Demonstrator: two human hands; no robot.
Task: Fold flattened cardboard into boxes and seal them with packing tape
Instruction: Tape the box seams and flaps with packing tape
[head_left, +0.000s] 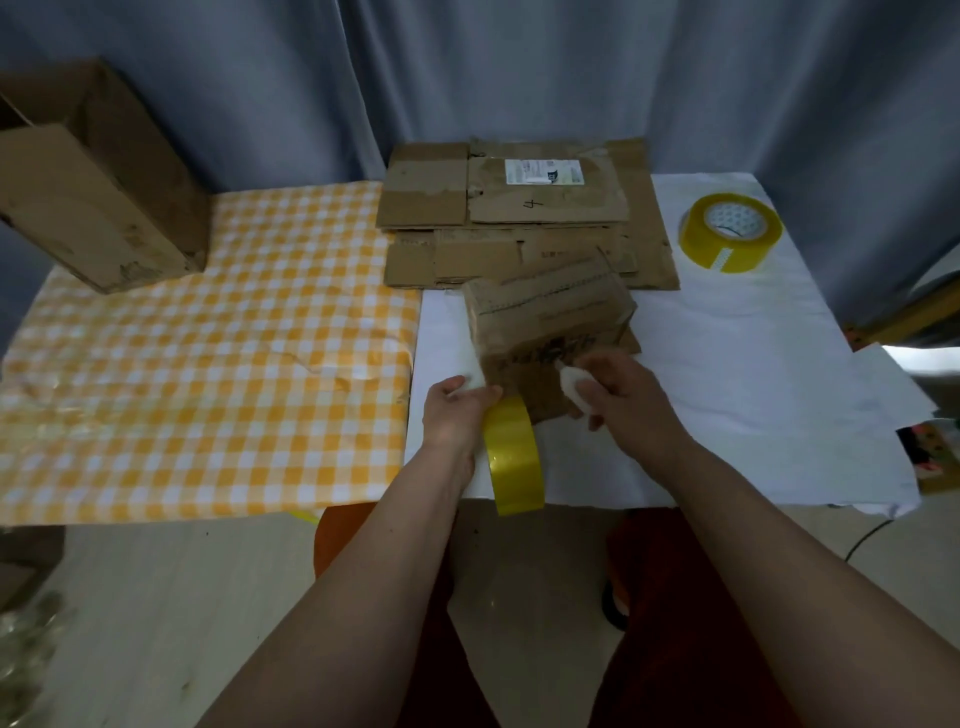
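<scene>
A small folded cardboard box (550, 317) lies on the white sheet at the table's middle, its near flap toward me. My left hand (457, 410) grips a yellow tape roll (514, 454) at the box's near left corner, and a pale strip of tape runs from the roll up along the box's left edge. My right hand (608, 384) pinches something small and white against the near flap; I cannot tell what it is. Behind the box sits a stack of flattened cardboard (519, 213), the top piece bearing a white label.
A second yellow tape roll (730, 231) stands at the back right on the white sheet (753, 374). A large open cardboard box (93, 182) occupies the back left corner on the yellow checked cloth (208, 364). Grey curtains hang behind the table.
</scene>
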